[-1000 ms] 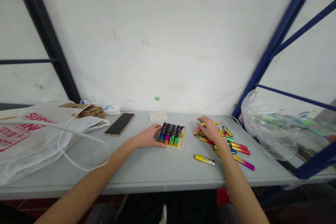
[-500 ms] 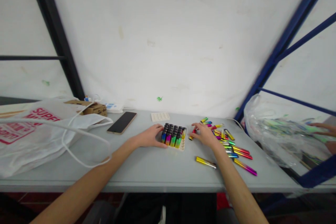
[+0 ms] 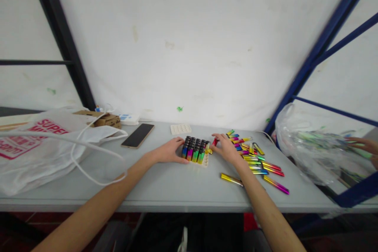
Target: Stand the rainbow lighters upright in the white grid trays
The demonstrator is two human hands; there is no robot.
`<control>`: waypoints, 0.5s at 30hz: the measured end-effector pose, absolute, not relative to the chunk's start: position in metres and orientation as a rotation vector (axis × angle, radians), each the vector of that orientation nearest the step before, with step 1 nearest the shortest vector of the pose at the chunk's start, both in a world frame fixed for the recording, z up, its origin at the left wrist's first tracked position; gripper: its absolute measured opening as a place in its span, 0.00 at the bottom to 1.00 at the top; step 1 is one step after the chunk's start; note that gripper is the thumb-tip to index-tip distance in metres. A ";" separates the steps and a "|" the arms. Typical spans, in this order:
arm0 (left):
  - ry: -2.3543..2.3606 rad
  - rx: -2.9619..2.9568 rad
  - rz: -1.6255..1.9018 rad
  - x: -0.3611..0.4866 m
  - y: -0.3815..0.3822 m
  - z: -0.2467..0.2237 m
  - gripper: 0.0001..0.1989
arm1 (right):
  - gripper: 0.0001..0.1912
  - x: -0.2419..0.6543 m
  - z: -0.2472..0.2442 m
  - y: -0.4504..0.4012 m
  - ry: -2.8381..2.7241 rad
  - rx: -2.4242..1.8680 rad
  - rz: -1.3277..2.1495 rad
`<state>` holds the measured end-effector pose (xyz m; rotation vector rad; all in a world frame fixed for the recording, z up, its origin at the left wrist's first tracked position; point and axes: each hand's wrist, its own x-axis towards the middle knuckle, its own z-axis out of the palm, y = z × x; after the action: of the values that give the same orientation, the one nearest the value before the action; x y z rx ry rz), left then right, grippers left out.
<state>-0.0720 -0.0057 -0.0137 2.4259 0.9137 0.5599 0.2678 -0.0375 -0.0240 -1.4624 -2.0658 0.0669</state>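
Note:
A block of upright lighters (image 3: 194, 149), with black tops and shiny coloured bodies, stands in a white holed tray (image 3: 206, 160). My left hand (image 3: 171, 151) is curled around the left side of this block, thumb at the front and fingers behind. Just right of the tray, my right hand (image 3: 225, 146) pinches a red and yellow lighter (image 3: 215, 141), tilted with its yellow end close to the tray's right row. Loose metallic lighters (image 3: 254, 159) lie in a pile beyond my right hand. One yellow and silver lighter (image 3: 232, 179) lies apart, partly under my right forearm.
Another white holed tray (image 3: 180, 128) lies near the wall. To the left are a phone (image 3: 138, 136), a white plastic bag (image 3: 59, 145), a looping white cable (image 3: 88, 179) and a cardboard box (image 3: 108, 121). A clear plastic bag (image 3: 304, 145) and another person's hand (image 3: 363, 145) are at the right.
My right hand has moved slightly left, bringing the red and yellow lighter up against the tray's right side. My left hand stays around the block.

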 end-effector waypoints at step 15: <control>0.896 2.471 0.567 -0.073 -0.004 -0.017 0.42 | 0.26 0.240 -0.016 -0.036 -1.524 -1.073 0.663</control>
<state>-0.0731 -0.0037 -0.0170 2.4714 0.8960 0.5668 0.2403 -0.0361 -0.0155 -1.0734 -1.5244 0.6634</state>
